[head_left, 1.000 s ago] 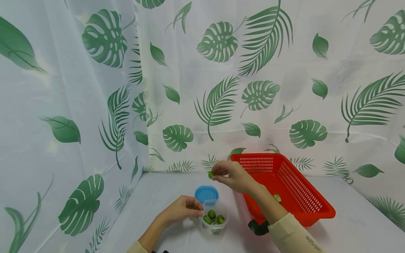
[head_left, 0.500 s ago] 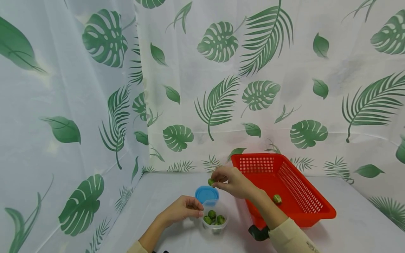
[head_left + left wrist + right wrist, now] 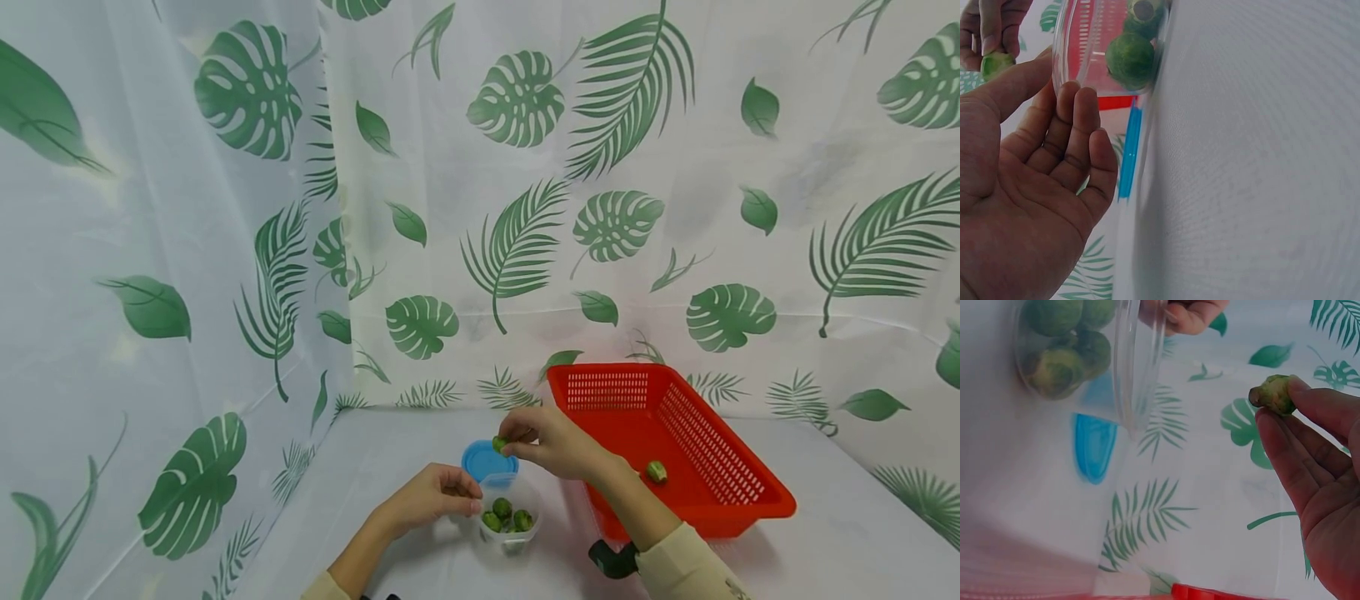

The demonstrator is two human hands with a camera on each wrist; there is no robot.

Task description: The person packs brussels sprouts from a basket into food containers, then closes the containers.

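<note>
My right hand (image 3: 551, 446) pinches a Brussels sprout (image 3: 1275, 395) between thumb and fingertips, up above the blue lid and the far side of a clear plastic container (image 3: 510, 546). Several Brussels sprouts (image 3: 1130, 60) lie inside this container, which stands without a lid on it. At its left rim, my left hand (image 3: 427, 502) holds it lightly, with the thumb at the edge and the fingers curved against the outer wall (image 3: 1085, 103). Just behind the container, a blue lid (image 3: 480, 461) lies on the table.
To the right stands a red perforated basket (image 3: 731, 510), with a Brussels sprout (image 3: 656, 472) on its floor; my right forearm crosses its near left side. A white curtain (image 3: 525, 275) with green leaf prints hangs behind the white table (image 3: 375, 442) and along its left.
My right hand has come down toward the container, carrying the Brussels sprout with it. The sprout in the basket has come fully into view. My left hand stays at the rim.
</note>
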